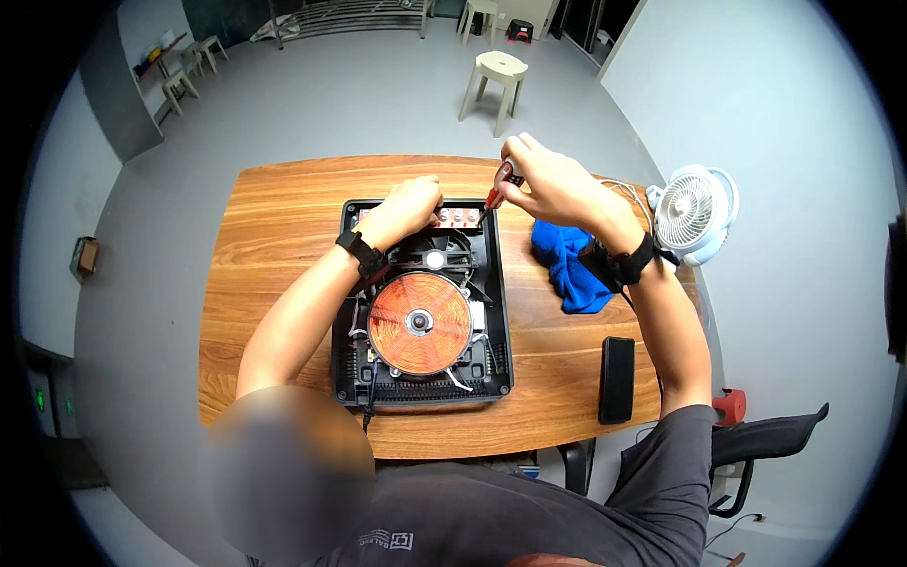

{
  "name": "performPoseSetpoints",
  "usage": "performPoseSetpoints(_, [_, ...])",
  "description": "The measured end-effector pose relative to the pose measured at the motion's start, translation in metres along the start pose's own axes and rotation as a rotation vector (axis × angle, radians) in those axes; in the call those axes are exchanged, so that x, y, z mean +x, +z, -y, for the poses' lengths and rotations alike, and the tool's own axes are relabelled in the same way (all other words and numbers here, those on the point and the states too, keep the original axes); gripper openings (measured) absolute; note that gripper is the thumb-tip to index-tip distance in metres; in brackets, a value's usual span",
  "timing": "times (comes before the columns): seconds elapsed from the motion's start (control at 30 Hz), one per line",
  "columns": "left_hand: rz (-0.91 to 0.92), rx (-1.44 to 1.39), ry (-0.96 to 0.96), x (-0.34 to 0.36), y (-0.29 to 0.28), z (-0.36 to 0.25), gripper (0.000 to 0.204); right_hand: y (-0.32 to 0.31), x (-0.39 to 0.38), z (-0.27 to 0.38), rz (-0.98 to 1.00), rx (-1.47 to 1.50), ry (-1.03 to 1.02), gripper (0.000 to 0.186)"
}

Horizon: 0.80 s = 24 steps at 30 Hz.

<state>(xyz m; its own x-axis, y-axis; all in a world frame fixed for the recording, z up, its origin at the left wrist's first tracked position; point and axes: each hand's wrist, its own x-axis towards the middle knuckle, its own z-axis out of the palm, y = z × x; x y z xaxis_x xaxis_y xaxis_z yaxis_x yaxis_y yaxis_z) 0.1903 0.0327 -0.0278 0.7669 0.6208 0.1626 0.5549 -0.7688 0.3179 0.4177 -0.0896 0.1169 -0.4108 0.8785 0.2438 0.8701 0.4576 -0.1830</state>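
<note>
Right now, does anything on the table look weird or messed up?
The black appliance looks odd: it's uncovered, so its copper coil shows. The blue cloth to its right lies crumpled, not folded. I see nothing spilled.

"An open black housing lies flat on a wood-grain table, its insides bared to my remote view. What fills it?"

"A round, copper-coloured coil sits in the nearer half, I report, with a black fan, pale at the hub, just beyond it."

"And along the far edge?"

"I see a red-and-white strip bearing round, silvery parts, partly hidden from my camera."

"The screwdriver?"

"Red and grey at the handle, it slants near the far right corner, shaft angled down toward the strip's right end; contact I cannot tell."
</note>
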Motion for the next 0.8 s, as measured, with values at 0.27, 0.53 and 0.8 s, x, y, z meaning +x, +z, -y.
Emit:
performPoseSetpoints(0.27, [0.025, -0.025, -0.005, 0.004, -0.007, -0.003, 0.029, -0.009, 0.032, 0.006, 0.203, -0.185, 0.119, 0.031])
performPoseSetpoints(0.53, [0.075, -0.046, -0.058, 0.009, -0.002, 0.003, 0.034, -0.025, 0.029, -0.003, 0.298, -0.054, 0.318, 0.041])
performPoseSetpoints(0.8, [0.118, -0.042, -0.117, 0.011, -0.001, 0.000, 0.033, 0.002, 0.032, -0.002, 0.085, -0.259, 0.245, 0.049])
